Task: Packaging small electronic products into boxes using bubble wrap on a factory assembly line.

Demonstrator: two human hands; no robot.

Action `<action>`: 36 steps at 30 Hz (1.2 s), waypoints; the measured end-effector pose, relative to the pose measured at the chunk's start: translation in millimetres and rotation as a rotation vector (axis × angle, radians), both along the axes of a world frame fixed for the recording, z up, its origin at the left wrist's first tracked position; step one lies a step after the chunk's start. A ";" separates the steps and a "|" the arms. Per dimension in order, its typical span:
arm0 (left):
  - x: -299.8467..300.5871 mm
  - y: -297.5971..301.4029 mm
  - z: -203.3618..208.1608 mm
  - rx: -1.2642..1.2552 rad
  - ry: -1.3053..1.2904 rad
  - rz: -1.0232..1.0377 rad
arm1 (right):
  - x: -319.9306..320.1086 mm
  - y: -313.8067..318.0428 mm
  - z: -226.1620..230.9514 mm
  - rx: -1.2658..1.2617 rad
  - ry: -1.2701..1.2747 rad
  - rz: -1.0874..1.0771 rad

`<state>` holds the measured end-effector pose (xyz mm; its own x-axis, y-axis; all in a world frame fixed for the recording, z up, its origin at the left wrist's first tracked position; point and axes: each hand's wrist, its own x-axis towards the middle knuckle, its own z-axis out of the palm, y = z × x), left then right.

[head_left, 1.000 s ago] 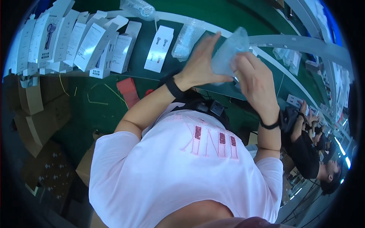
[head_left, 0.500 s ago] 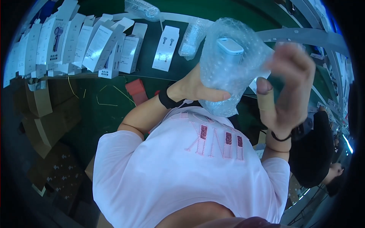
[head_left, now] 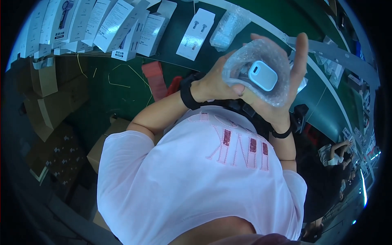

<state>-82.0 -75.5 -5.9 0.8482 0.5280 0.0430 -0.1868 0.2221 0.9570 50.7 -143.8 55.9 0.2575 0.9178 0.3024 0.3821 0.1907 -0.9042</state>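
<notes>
A bubble-wrap bag is tilted so that its open mouth faces up at me. Inside sits a white, rounded plastic device with a small dark slot at one end. My left hand grips the bag from the left, thumb at its near rim. Around the right side of the bag curves my right hand, one finger stretched up along it and other fingertips showing behind its far edge. Just beyond the bag, a bubble-wrapped item lies on the table next to an upright white box with pictures on it.
Several white boxes stand in a row along the table at the far left. Brown cartons and a red stool-like object are below the table edge. A grey curved rail crosses at the right. Other people sit farther right.
My right hand has come in from the right and now cups the bag. The bag has tipped, so its opening and the device's end face me. The view has shifted.
</notes>
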 end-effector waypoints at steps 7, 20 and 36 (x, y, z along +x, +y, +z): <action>10.2 2.0 -10.4 0.313 -0.054 0.074 | 13.7 -3.3 12.6 0.173 -0.380 0.013; 23.8 19.0 20.1 0.678 -0.146 0.205 | -13.1 -3.8 29.4 0.171 -0.017 -0.150; -20.9 131.5 -79.7 0.451 0.854 0.200 | 91.3 -35.8 -22.2 -0.214 0.754 -0.497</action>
<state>-102.9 56.0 -85.6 0.5845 0.7500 -0.3097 0.6125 -0.1573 0.7747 142.0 -179.6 33.7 0.6959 0.6659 -0.2687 -0.3285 -0.0374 -0.9437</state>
